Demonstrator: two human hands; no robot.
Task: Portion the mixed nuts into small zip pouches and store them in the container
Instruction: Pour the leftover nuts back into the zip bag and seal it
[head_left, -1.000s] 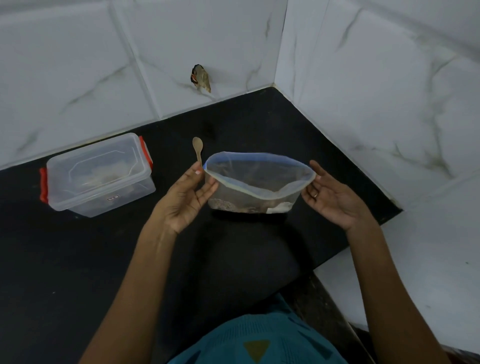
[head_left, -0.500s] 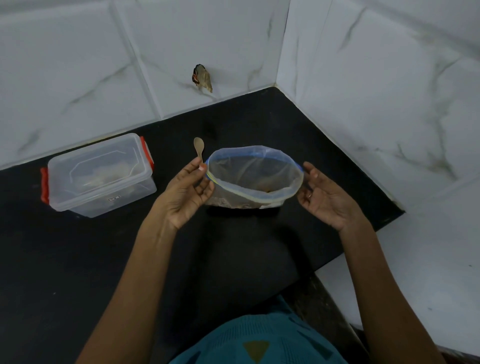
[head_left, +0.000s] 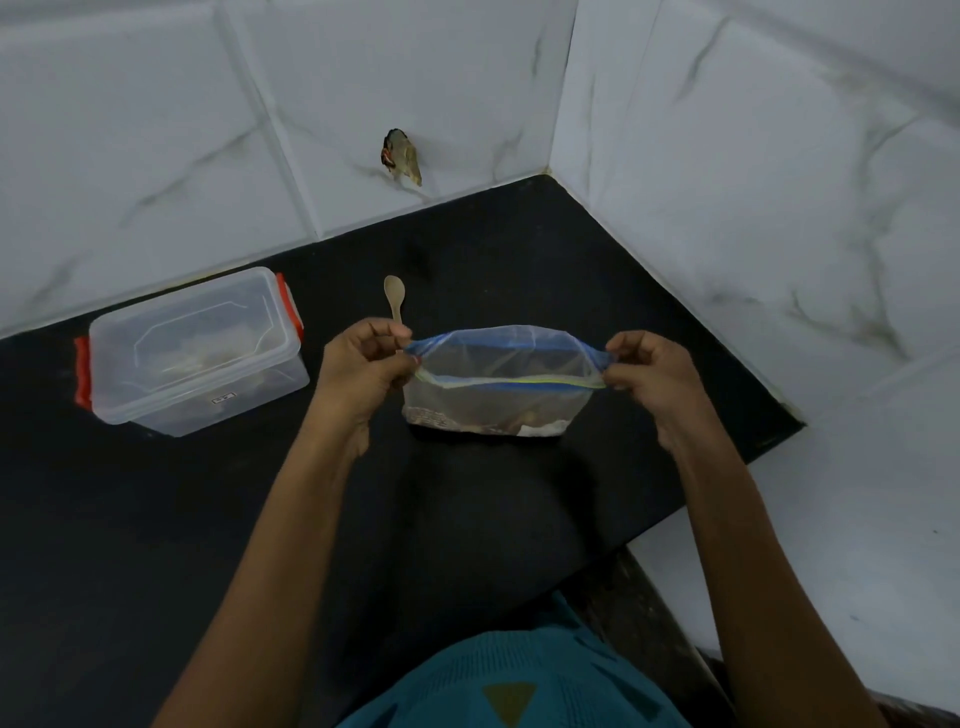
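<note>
A clear zip bag (head_left: 498, 384) with a blue and yellow zip strip stands on the black counter (head_left: 208, 519), with mixed nuts lying in its bottom. My left hand (head_left: 363, 364) pinches the bag's left top corner and my right hand (head_left: 649, 371) pinches its right top corner. The mouth is stretched flat between them, still slightly parted. A clear plastic container (head_left: 192, 351) with red clips and its lid on sits to the left. A small wooden spoon (head_left: 395, 296) lies just behind my left hand.
White marble-look tiled walls meet in a corner behind the counter. A hole with wire ends (head_left: 402, 156) breaks the back wall. The counter's edge drops off at the right onto a pale floor (head_left: 831, 519). My teal shirt fills the bottom.
Both hands went from cupping the round open mouth of the bag to pinching its two top corners and pulling them apart, which flattened the mouth.
</note>
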